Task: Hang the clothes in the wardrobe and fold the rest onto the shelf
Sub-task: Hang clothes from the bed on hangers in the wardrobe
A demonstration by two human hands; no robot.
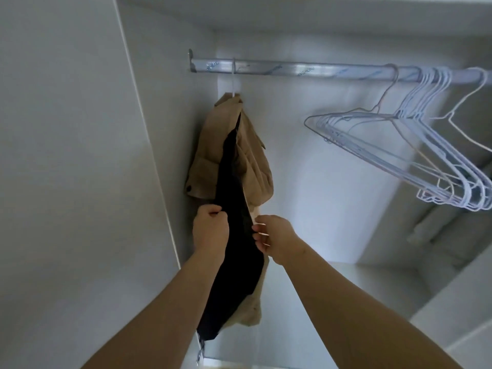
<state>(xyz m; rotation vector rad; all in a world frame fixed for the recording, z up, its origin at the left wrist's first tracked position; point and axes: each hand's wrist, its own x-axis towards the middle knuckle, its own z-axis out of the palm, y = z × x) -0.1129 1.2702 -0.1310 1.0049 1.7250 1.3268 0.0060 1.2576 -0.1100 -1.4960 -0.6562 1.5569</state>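
At the left end of the rail (292, 69), the beige jacket (253, 161) hangs on a hanger (233, 83), long axis vertical, collar up, hem down. Left hand (210, 230) fingers curl round its dark fabric (234, 198) edge; right hand (277, 239) fingers pinch the opposite edge, probably to straighten the fronts.

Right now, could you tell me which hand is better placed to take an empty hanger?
The right hand. The empty hangers hang toward the right end of the rod, on its side. The left hand is nearer the left wall and would likely have to cross the hung jacket.
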